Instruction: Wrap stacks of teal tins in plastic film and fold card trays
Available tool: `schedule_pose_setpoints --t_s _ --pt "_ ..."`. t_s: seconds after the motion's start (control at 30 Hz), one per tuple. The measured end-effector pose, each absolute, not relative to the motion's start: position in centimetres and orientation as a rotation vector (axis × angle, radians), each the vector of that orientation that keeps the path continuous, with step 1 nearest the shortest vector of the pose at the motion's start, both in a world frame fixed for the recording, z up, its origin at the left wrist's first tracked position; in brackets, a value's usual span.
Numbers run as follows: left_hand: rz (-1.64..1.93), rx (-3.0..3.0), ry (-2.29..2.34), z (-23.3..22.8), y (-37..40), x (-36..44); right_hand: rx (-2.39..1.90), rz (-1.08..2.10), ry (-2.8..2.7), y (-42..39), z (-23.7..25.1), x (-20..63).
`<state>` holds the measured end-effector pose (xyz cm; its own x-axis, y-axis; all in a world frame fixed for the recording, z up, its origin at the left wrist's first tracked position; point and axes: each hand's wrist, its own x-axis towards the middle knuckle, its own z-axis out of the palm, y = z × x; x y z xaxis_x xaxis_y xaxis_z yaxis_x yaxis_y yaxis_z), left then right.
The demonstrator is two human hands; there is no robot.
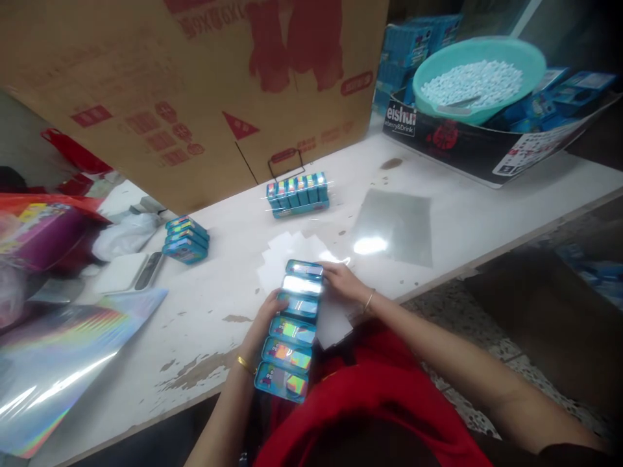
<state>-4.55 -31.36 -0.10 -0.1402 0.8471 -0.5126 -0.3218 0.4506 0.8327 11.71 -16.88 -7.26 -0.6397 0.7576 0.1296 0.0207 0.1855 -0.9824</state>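
Observation:
A row of several small blue boxes with shiny, colourful faces lies at a slant between my hands, close to my body. My left hand grips its left side around the middle, thumb on the face. At the far right corner, my right hand holds the row's edge, its fingertips partly hidden. Under and behind the row, white cards or paper sheets are fanned out on the white table. Farther back stands a similar row of blue boxes in clear film.
A large cardboard carton stands behind the table. To the left are stacked blue boxes, a white scale and holographic sheeting. On the right lie a clear sheet and a black tray bearing a green basin of white pellets.

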Motion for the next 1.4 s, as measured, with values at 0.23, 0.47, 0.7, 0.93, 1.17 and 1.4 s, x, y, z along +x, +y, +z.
schedule_pose_setpoints --t_s 0.23,0.47,0.7,0.93,1.17,1.4 --pt "1.096 0.585 1.343 -0.4 -30.4 -4.2 -0.705 1.679 -1.661 -15.5 -6.2 11.6" --pt "1.005 0.664 1.406 -1.8 -28.5 -4.1 -0.785 1.636 -1.718 -13.8 -7.3 12.2" --pt "0.948 1.528 2.026 -3.3 -27.0 -8.2 -0.767 1.31 -2.071 -14.0 -8.1 12.7" --pt "0.346 2.298 2.108 -4.0 -21.8 -8.4 -0.905 0.692 -2.357 -16.2 -7.9 13.5" --pt "0.433 2.407 2.204 -3.7 -20.4 -8.8 -1.257 -0.037 -2.366 -17.6 -5.3 13.3" --pt "0.598 2.155 2.138 -2.2 -20.3 -8.9 -1.199 0.036 -2.268 -18.3 -3.4 12.5"
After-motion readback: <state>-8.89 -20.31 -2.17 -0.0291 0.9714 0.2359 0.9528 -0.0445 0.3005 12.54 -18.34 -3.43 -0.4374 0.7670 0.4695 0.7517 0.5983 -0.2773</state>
